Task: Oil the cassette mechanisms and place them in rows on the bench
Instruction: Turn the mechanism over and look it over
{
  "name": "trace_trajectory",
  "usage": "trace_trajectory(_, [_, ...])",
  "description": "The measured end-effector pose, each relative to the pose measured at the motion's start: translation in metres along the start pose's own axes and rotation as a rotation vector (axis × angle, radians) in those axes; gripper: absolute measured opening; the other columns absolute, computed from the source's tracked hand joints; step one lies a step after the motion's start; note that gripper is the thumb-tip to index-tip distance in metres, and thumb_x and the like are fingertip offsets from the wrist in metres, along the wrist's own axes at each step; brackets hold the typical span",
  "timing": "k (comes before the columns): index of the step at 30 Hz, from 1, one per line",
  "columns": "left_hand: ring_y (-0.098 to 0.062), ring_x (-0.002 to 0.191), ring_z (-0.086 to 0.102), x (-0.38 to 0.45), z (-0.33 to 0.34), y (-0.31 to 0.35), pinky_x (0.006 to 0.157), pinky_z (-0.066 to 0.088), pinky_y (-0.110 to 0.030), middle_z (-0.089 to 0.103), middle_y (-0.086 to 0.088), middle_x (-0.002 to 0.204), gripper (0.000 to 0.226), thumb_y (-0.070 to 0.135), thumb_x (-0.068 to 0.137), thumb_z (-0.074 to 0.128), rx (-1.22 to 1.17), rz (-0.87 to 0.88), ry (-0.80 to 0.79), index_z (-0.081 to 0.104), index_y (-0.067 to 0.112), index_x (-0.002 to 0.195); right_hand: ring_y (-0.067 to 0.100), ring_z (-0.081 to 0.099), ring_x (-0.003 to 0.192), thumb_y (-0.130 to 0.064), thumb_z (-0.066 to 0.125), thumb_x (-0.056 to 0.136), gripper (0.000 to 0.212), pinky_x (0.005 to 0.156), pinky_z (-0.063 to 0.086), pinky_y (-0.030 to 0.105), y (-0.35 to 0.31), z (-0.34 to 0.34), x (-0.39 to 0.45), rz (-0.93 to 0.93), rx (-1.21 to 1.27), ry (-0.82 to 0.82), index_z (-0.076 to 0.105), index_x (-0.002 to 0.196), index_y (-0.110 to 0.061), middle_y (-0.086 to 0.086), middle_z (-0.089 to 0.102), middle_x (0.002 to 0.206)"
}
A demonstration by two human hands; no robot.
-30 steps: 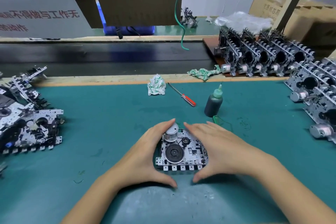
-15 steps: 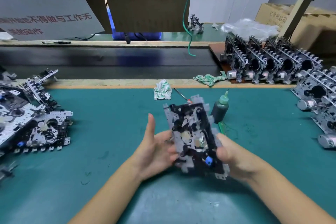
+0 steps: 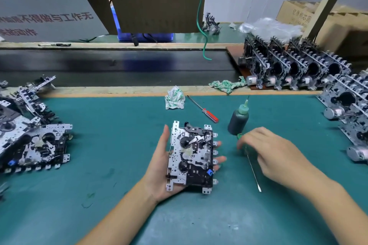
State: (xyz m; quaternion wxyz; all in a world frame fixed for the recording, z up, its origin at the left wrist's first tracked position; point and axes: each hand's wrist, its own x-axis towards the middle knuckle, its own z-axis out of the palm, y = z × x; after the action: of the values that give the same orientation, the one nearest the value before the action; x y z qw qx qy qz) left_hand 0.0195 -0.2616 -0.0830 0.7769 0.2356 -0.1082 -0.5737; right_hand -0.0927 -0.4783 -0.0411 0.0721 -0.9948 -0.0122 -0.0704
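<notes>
Green bench mat [image 3: 119,145], conveyor running behind it. Left hand [image 3: 159,167] is lying palm-up with straight fingers, carrying the cassette mechanism [image 3: 191,157] near centre; a second ago it was sitting motor-up on the mat between both hands, so it is now flipped gear-side up for oiling. Right hand [image 3: 272,155] is letting go and curling onto a thin green-handled applicator [image 3: 253,167] just beside the oil bottle [image 3: 238,119]; pinch looking loose, cannot tell if it's firm. Unoiled pile [image 3: 33,137] waiting at left, finished rows [image 3: 294,67] standing far right. Red screwdriver [image 3: 203,109] lying idle.
</notes>
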Motion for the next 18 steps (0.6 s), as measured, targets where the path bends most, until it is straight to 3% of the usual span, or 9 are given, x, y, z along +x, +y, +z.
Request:
trace_trajectory(3, [-0.048,0.128,0.042,0.005,-0.006,0.000,0.109,0.033,-0.054,0.046,-0.024,0.140,0.087,0.069,0.077,0.055,-0.015,-0.038,0.051,0.053,0.002,0.133,0.013,0.045,0.107,-0.008,0.051,0.073,0.027,0.087,0.035,0.021,0.007,0.003,0.000,-0.127,-0.131,-0.199,0.054,0.088,-0.030,-0.016,0.053,0.101])
trace_trajectory(5, [-0.048,0.126,0.045,0.006,-0.007,0.000,0.107,0.036,-0.054,0.047,-0.026,0.139,0.089,0.069,0.075,0.052,-0.029,-0.037,0.082,0.054,0.001,0.132,0.014,0.050,0.093,-0.016,0.055,0.069,0.014,0.087,0.039,0.025,0.006,0.003,0.005,-0.164,-0.139,-0.191,0.052,0.075,-0.028,-0.013,0.053,0.087])
trace_trajectory(8, [-0.046,0.121,0.050,0.007,-0.009,0.000,0.104,0.038,-0.053,0.048,-0.026,0.137,0.088,0.067,0.073,0.054,-0.072,-0.010,0.132,0.054,-0.001,0.130,0.008,0.045,0.087,-0.017,0.054,0.077,0.018,0.088,0.035,0.023,0.010,0.003,0.015,-0.126,-0.119,-0.221,0.046,0.075,-0.033,-0.018,0.047,0.080])
trace_trajectory(11, [-0.045,0.113,0.056,0.007,-0.009,0.002,0.099,0.043,-0.050,0.052,-0.026,0.132,0.082,0.059,0.074,0.058,-0.075,0.022,0.175,0.054,-0.001,0.130,0.006,0.049,0.073,-0.008,0.048,0.089,0.027,0.073,0.040,0.024,0.007,0.001,0.021,0.060,0.327,-0.278,0.044,0.077,-0.032,-0.013,0.057,0.073])
trace_trajectory(13, [-0.044,0.110,0.058,0.008,-0.009,0.002,0.098,0.044,-0.049,0.055,-0.027,0.127,0.078,0.057,0.076,0.057,-0.078,0.031,0.196,0.055,-0.001,0.128,0.010,0.045,0.056,-0.006,0.040,0.097,0.024,0.058,0.040,0.023,-0.004,0.001,0.025,0.141,0.707,-0.235,0.049,0.083,-0.024,-0.005,0.053,0.063])
trace_trajectory(15, [-0.041,0.105,0.060,0.009,-0.009,0.001,0.097,0.044,-0.047,0.058,-0.024,0.122,0.072,0.056,0.079,0.054,-0.076,0.026,0.213,0.060,0.001,0.125,0.009,0.029,0.047,-0.020,0.039,0.100,0.014,0.045,0.031,0.017,-0.018,0.005,0.029,0.192,1.004,-0.231,0.050,0.092,-0.017,-0.002,0.035,0.058])
trace_trajectory(16, [-0.038,0.102,0.062,0.009,-0.010,0.001,0.098,0.043,-0.046,0.060,-0.023,0.121,0.069,0.056,0.081,0.053,-0.077,0.020,0.218,0.062,0.003,0.122,0.008,0.024,0.045,-0.030,0.040,0.098,0.019,0.042,0.026,0.014,-0.025,0.007,0.032,0.184,1.107,-0.250,0.049,0.093,-0.014,-0.001,0.029,0.058])
trace_trajectory(18, [-0.034,0.101,0.063,0.009,-0.012,0.001,0.098,0.044,-0.046,0.062,-0.020,0.121,0.065,0.057,0.081,0.052,-0.076,0.006,0.246,0.065,0.004,0.118,0.008,0.027,0.041,-0.032,0.041,0.093,0.025,0.041,0.028,0.015,-0.034,0.011,0.035,0.118,1.223,-0.311,0.050,0.086,-0.009,-0.002,0.030,0.053])
